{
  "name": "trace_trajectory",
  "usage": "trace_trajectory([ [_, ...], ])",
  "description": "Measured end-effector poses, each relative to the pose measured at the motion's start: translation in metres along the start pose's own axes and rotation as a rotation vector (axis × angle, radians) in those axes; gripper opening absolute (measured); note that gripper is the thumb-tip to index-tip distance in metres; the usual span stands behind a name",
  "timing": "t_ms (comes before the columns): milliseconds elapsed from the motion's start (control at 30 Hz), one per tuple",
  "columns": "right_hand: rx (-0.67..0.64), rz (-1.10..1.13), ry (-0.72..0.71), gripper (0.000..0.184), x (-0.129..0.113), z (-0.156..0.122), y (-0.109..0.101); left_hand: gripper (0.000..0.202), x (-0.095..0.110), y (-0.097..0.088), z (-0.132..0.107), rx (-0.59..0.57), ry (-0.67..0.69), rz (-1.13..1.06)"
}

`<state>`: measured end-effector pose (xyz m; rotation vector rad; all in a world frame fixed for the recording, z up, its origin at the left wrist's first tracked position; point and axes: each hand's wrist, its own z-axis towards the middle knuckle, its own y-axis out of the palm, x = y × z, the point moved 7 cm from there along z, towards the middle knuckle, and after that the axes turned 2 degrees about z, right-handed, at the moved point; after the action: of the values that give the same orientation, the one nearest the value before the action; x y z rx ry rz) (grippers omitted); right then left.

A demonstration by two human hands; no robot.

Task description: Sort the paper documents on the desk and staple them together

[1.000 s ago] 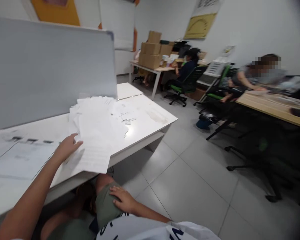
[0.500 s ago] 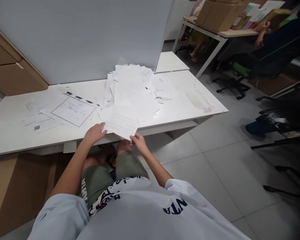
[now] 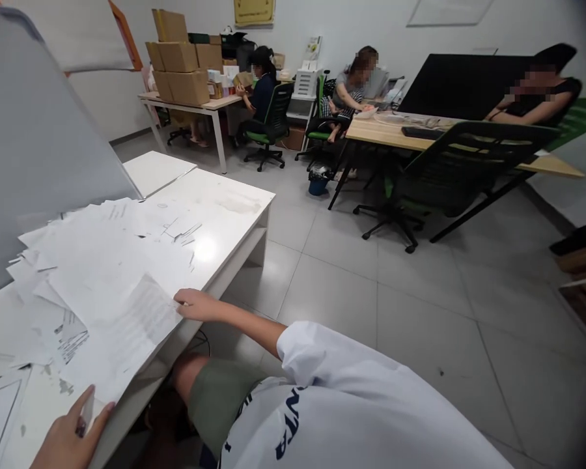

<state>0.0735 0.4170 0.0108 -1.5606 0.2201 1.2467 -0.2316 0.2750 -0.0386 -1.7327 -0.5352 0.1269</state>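
A loose heap of printed paper sheets (image 3: 102,260) lies spread over a white desk (image 3: 224,208). The nearest sheet (image 3: 127,332) hangs over the desk's front edge. My right hand (image 3: 195,304) pinches that sheet's right corner, fingers closed on the paper. At the bottom left, my left hand (image 3: 73,433) grips the same sheet's lower left edge, thumb on top. I am seated, with my knees under the desk.
A grey partition (image 3: 39,150) stands behind the papers. Across the tiled floor, several people sit at desks. Stacked cardboard boxes (image 3: 178,62) rest on a far table. A black and green office chair (image 3: 449,169) stands by a wooden table (image 3: 420,133).
The camera has swung right and up toward the room. Both hands still hold the front sheet; they now sit farther apart along its edges, the left hand low at the frame's corner.
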Motion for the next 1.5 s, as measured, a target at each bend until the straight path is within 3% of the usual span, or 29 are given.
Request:
trace_trajectory([
  [67, -0.072, -0.024, 0.037, 0.006, 0.005, 0.012, -0.002, 0.082, -0.003, 0.002, 0.001, -0.027, -0.01, -0.034],
  [200, -0.12, -0.146, 0.139, 0.025, 0.01, 0.029, 0.0, 0.089, -0.006, 0.005, 0.003, -0.073, -0.051, -0.067],
  [400, -0.158, -0.306, 0.213, 0.03, 0.003, 0.027, 0.031, 0.099, -0.01, 0.004, -0.003, -0.058, -0.125, -0.181],
  [667, -0.042, -0.349, 0.185, 0.027, -0.008, 0.008, 0.044, 0.096, -0.013, -0.007, -0.013, 0.049, -0.172, -0.262],
  [800, -0.029, -0.348, 0.145, 0.027, -0.009, 0.004, 0.045, 0.086, -0.01, -0.01, -0.013, 0.025, -0.126, -0.26],
  [967, 0.086, -0.359, 0.1, 0.02, -0.008, -0.012, 0.041, 0.081, -0.009, -0.008, -0.01, 0.006, -0.061, -0.19],
  [1067, 0.198, -0.202, 0.142, 0.013, 0.0, -0.024, 0.041, 0.081, -0.004, -0.01, -0.012, 0.013, -0.013, -0.172],
  [1200, 0.345, 0.312, 0.26, 0.01, 0.018, -0.032, 0.045, 0.08, 0.004, -0.013, -0.019, -0.017, -0.026, -0.148],
  [1333, 0.46, 0.747, 0.411, 0.022, 0.031, -0.036, 0.053, 0.075, 0.01, -0.016, -0.023, -0.028, -0.043, -0.151],
  [1500, 0.48, 0.956, 0.521, 0.043, 0.03, -0.042, 0.061, 0.069, 0.012, -0.022, -0.028, 0.019, -0.094, -0.189],
])
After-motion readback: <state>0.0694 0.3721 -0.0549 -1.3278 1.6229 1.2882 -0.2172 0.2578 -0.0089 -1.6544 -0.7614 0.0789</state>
